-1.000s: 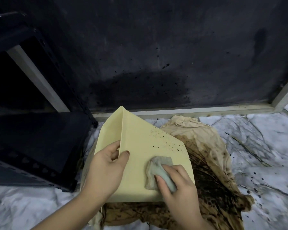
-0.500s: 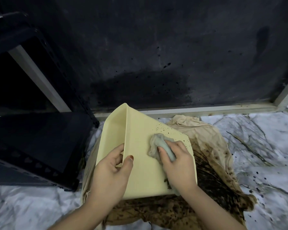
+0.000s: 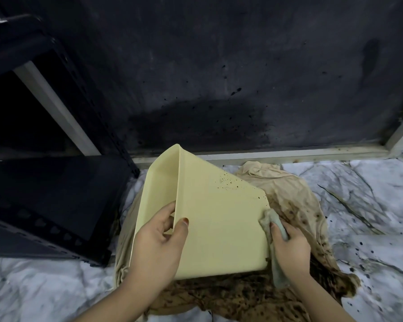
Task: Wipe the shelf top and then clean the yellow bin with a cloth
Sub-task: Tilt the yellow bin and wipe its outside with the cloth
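Left hand (image 3: 157,238) pinched the tilted yellow bin's (image 3: 219,228) corner edge, steadying it over the stained rag (image 3: 296,201), so right hand (image 3: 289,247), curled on the cloth (image 3: 271,225), could wipe its right edge.

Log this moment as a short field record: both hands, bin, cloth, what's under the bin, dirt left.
left hand: grips the corner edge of the yellow bin, thumb on the wide face
right hand: holds the grey cloth at the bin's right edge
bin pose: tilted, plain outer faces toward the camera
under bin: stained beige cloth on marble floor
dirt left: dark specks near the bin's upper right
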`<state>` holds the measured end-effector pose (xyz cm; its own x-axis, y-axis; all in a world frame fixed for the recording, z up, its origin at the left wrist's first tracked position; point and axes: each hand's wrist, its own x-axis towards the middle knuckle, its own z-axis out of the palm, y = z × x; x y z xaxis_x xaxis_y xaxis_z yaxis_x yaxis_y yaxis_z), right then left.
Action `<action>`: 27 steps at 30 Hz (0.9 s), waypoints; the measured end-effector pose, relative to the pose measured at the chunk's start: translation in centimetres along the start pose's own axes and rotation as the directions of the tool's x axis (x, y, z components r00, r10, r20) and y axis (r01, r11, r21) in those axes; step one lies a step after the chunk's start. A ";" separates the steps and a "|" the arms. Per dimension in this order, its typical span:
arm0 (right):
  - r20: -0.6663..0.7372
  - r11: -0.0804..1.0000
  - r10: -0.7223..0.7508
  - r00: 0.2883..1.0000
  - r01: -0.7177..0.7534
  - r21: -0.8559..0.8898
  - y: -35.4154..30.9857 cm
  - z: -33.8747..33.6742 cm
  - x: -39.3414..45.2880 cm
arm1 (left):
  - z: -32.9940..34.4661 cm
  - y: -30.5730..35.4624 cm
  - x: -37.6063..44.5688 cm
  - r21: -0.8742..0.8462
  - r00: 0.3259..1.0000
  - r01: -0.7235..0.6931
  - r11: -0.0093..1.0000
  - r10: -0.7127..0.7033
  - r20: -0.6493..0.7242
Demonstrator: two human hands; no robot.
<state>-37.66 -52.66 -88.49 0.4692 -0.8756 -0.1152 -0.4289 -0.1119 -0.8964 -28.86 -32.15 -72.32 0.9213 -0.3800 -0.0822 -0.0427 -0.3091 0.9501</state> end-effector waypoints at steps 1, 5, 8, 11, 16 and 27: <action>-0.007 1.000 0.012 1.000 -0.012 -0.008 0.3 0.0 -0.3 | 0.0 0.0 0.0 0.004 1.000 -0.002 1.000 0.002 0.004; -0.065 0.999 0.039 0.997 -0.040 -0.023 0.4 0.0 -1.9 | 0.1 0.1 0.0 0.017 0.999 -0.023 1.000 0.022 0.039; -0.082 1.000 0.023 0.996 -0.024 -0.014 0.0 0.1 -3.6 | -0.1 0.5 0.4 -0.028 0.998 0.003 1.000 -0.002 0.061; -0.111 0.995 -0.097 0.989 0.093 -0.042 -0.4 0.3 -5.5 | -0.2 0.8 0.7 -0.055 0.997 0.049 0.997 -0.045 0.069; -0.104 0.943 -0.332 0.937 0.333 -0.008 -1.7 1.2 -7.8 | 0.4 1.3 0.7 -0.047 0.999 0.051 0.998 -0.050 0.007; -0.026 0.785 -0.604 0.797 0.600 0.156 -5.5 2.0 -9.8 | 0.6 1.4 1.2 -0.075 0.991 -0.033 0.997 0.023 -0.130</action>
<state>-38.32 -42.51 -83.28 0.6125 -0.6425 0.4605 0.0648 -0.5397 -0.8393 -28.03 -33.59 -71.27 0.9626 -0.2702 -0.0204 -0.0440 -0.2304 0.9721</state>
